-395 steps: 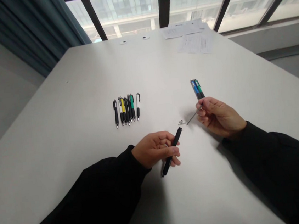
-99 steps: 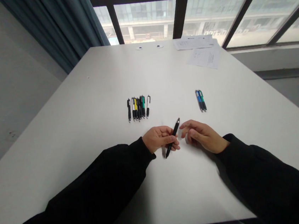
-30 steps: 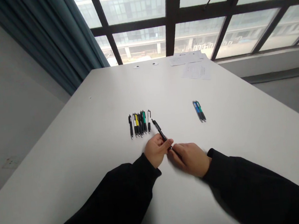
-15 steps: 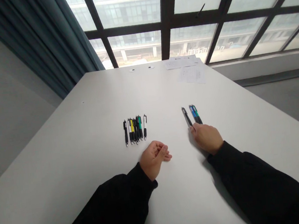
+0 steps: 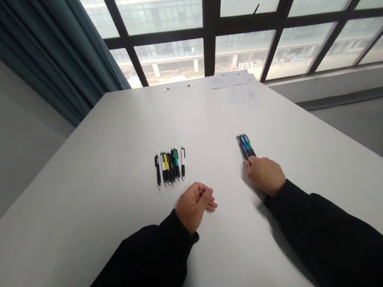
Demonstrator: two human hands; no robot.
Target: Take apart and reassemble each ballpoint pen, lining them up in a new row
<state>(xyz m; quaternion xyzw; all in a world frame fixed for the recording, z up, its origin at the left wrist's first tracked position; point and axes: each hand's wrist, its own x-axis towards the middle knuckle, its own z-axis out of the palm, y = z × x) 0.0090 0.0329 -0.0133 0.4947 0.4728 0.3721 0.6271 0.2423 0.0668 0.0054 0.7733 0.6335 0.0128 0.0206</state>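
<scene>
My right hand (image 5: 266, 175) is closed on the lower end of a black pen (image 5: 241, 147). That pen lies alongside a blue pen (image 5: 245, 143) and a green pen (image 5: 249, 143), whose lower ends are partly hidden by my fingers. My left hand (image 5: 195, 206) rests on the table, loosely curled with the thumb against the fingers and nothing in it. Beyond it is a row of several pens: a black pen (image 5: 158, 170) at the left, a yellow pen (image 5: 167, 164), a green pen (image 5: 176, 162), and a white pen (image 5: 183, 161) slightly apart at the right.
The white table (image 5: 134, 250) reaches to the window. Sheets of paper (image 5: 243, 94) lie at its far right, and two small holes or fittings (image 5: 190, 86) sit near the far edge. A blue curtain (image 5: 62, 52) hangs at the left.
My right hand has brought the black pen rightward, closing the gap to the blue pen. My left hand stays curled in nearly the same place. The view has shifted slightly.
</scene>
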